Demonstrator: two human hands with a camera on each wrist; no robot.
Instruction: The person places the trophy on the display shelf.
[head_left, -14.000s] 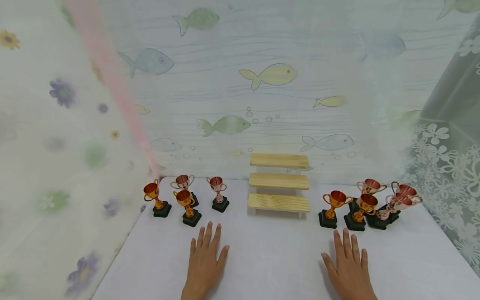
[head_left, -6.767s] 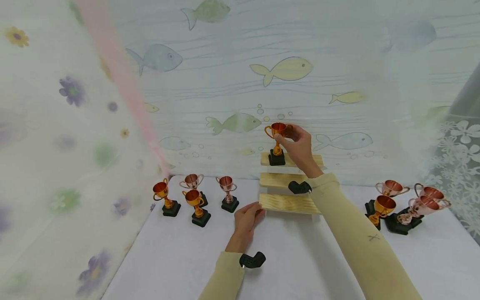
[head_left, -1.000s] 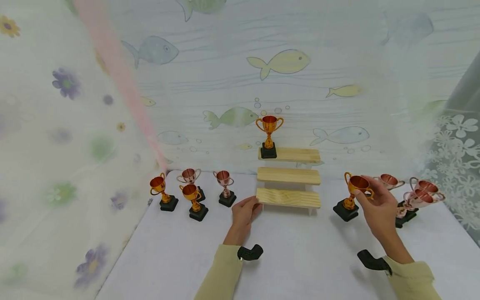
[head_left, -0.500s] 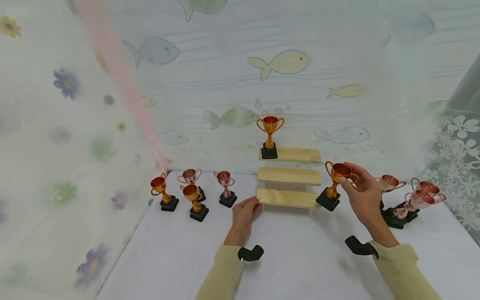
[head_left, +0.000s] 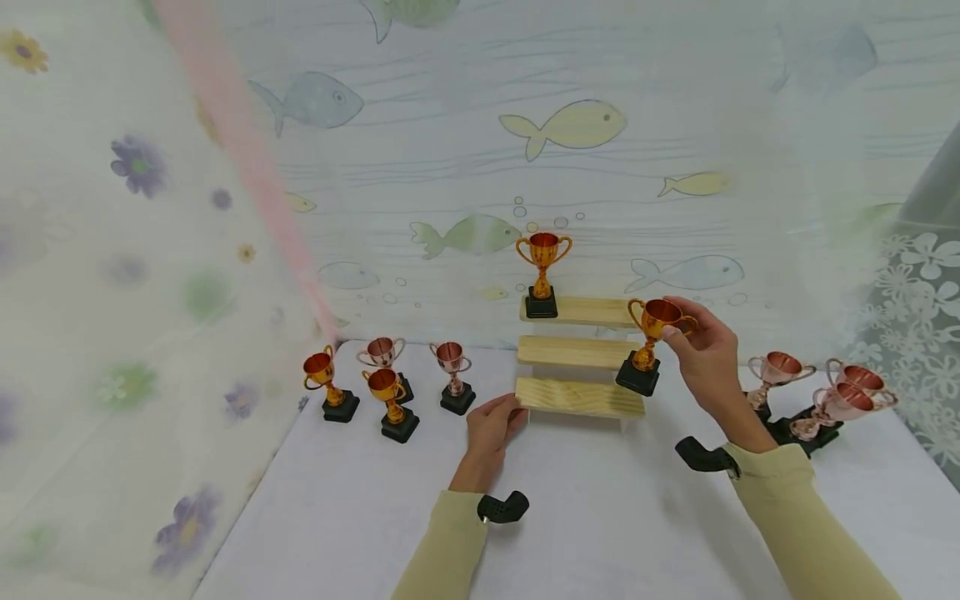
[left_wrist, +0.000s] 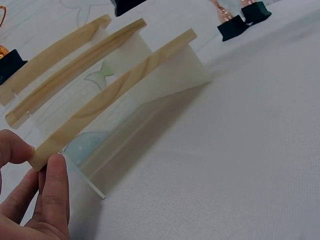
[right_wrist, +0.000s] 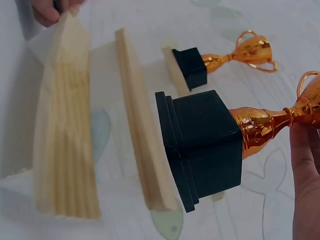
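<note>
My right hand (head_left: 705, 354) grips a gold trophy cup (head_left: 651, 337) by its bowl and handle. The trophy is held in the air at the right end of a three-step wooden display stand (head_left: 581, 393), tilted a little, its black base (right_wrist: 205, 145) near the steps in the right wrist view. My left hand (head_left: 489, 437) pinches the left end of the lowest step; thumb and fingers (left_wrist: 55, 190) close on the board edge in the left wrist view. Another gold trophy (head_left: 542, 271) stands upright on the left of the top step.
On the left of the white table (head_left: 570, 517) stand two gold trophies (head_left: 386, 392) and two rose-gold trophies (head_left: 452, 367). Several rose-gold trophies (head_left: 843, 404) crowd together at the right, partly behind my right forearm. A fish-patterned curtain (head_left: 450, 150) hangs behind the stand.
Since the oldest frame, one gold trophy has come onto the top step. In the last second my right hand has carried a second gold trophy left and up toward the stand. My left hand stays put.
</note>
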